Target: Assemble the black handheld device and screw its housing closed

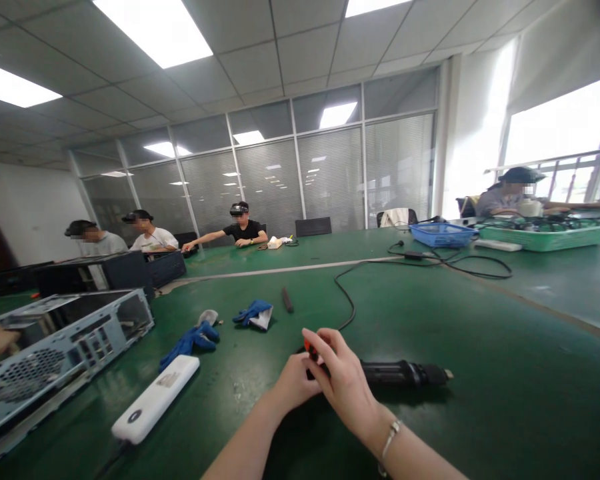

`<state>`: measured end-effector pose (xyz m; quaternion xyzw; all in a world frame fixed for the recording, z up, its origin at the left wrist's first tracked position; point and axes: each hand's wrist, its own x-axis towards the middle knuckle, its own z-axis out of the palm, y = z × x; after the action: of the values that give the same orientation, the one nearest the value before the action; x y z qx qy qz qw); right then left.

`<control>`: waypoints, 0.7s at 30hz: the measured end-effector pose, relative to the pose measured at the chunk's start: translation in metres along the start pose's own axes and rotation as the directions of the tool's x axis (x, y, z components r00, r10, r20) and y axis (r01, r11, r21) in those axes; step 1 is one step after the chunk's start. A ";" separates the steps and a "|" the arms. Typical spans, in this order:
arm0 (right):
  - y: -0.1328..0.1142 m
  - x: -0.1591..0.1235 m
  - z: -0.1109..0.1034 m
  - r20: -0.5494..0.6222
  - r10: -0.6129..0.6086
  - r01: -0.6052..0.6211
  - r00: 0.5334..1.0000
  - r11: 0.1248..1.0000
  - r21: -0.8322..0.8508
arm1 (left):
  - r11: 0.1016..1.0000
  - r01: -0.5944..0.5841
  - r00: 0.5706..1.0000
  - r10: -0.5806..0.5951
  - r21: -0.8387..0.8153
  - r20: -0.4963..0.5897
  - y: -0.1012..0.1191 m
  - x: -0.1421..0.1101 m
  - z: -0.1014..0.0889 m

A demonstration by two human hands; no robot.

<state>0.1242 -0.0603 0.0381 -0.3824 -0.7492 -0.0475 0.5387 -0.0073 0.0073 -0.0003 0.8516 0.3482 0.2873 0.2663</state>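
My right hand [347, 380] pinches a small red and black piece [311, 348] between thumb and fingers. Its exact kind is mostly hidden by the fingers. Just beneath, my left hand [297, 381] is closed, touching the right; what its curled fingers hold is hidden. Behind the right hand a black electric screwdriver [405, 373] lies on the green table [505, 413], its tip to the right. A black cable [351, 303] reaches the table area behind my hands.
On the left are a white power strip [157, 397], blue gloves [193, 343], another glove [254, 315] and an open metal computer case [75, 357]. A dark bar [287, 300] lies ahead. Blue [443, 235] and green baskets [550, 237] stand right. Several people sit around.
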 end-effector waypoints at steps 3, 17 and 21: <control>0.000 0.000 0.000 0.020 -0.024 0.022 1.000 0.998 0.067 | 0.999 -0.026 1.000 0.026 -0.048 -0.006 0.001 -0.001 -0.001; -0.001 0.000 -0.002 0.035 -0.042 0.039 0.998 0.995 0.093 | 1.000 0.024 1.000 -0.024 -0.001 -0.005 0.003 0.000 -0.002; -0.002 0.000 -0.002 -0.029 -0.017 0.018 0.999 0.999 0.028 | 1.000 0.006 1.000 -0.006 0.004 -0.018 0.000 0.000 -0.001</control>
<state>0.1244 -0.0631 0.0394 -0.3672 -0.7454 -0.0471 0.5543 -0.0084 0.0078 0.0003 0.8486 0.3537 0.2936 0.2620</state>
